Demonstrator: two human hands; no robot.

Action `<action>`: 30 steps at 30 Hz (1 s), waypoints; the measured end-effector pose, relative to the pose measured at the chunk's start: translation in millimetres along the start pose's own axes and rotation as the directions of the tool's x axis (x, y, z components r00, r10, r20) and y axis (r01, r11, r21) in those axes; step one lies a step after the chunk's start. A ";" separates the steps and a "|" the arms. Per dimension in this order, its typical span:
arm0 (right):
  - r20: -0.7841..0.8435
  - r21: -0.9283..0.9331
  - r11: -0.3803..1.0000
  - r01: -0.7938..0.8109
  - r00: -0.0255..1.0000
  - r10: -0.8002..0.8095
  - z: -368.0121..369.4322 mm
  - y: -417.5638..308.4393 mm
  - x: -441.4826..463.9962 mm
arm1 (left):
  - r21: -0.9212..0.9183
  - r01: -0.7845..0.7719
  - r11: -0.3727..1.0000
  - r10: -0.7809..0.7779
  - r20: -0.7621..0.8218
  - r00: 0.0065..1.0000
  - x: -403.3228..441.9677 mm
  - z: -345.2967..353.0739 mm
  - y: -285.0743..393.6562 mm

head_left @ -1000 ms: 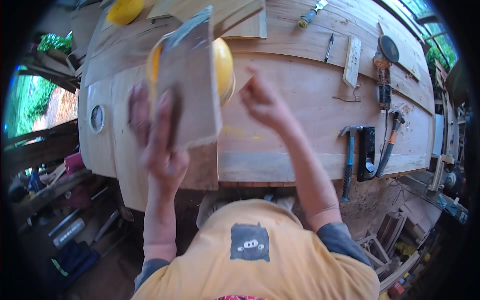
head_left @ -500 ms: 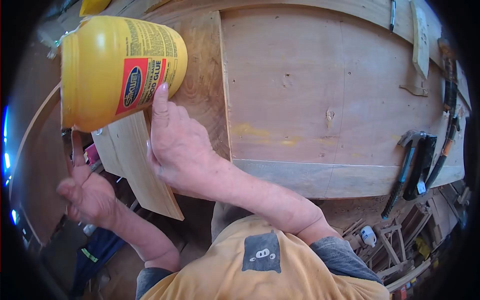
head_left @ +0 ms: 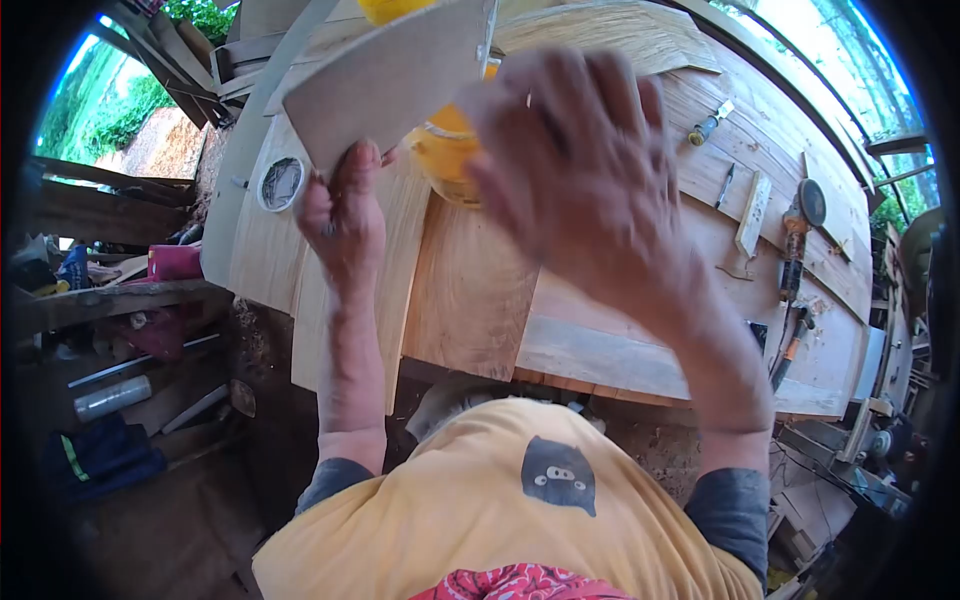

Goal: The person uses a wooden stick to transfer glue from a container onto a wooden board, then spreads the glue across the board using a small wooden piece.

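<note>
While the left hand [head_left: 350, 215] pinched a thin board [head_left: 385, 85] by its lower edge, partly hiding the yellow tub [head_left: 448, 168], the right hand [head_left: 590, 165], blurred, hung half-open right of tub; couldn't tell if holding anything. Grinder [head_left: 796, 235] lay well right of tub, on desk [head_left: 610, 347].

Left forearm [head_left: 350, 365] extended forward, left hand [head_left: 350, 212] closed in a thumb-and-finger grip; right forearm [head_left: 712, 340] angled inward, right hand [head_left: 590, 175] loosely open, back uppermost.
</note>
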State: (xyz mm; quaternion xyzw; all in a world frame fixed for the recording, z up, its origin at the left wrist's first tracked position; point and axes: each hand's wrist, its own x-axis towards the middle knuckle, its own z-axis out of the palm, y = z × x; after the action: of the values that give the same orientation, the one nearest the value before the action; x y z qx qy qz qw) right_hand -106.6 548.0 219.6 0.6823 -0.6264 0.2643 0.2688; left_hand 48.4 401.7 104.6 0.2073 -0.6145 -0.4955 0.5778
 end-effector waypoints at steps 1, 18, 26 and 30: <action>0.082 -0.102 0.995 0.019 0.997 -0.011 2.4 5.3 9.3 | -0.059 0.025 0.998 -0.026 -0.020 0.999 1.7 -6.4 2.9; 0.757 -0.433 0.828 0.356 0.642 0.120 81.4 51.7 77.2 | -0.528 0.275 0.804 -0.377 -0.095 0.921 -36.9 -92.3 -3.1; 0.831 -0.390 0.871 0.297 0.521 0.195 71.0 81.5 82.1 | -0.621 0.317 0.717 -0.457 -0.075 0.886 -57.6 -106.3 -22.9; 0.817 -0.385 0.912 0.145 0.514 0.263 64.9 92.7 74.6 | -0.639 0.344 0.688 -0.485 -0.052 0.873 -59.0 -103.2 -29.3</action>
State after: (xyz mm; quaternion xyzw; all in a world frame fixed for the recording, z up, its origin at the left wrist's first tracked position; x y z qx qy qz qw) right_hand -191.9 443.0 228.4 0.6289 -0.7400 -0.2328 0.0511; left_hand 148.2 400.0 33.5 0.1964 -0.2904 -0.7591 0.5485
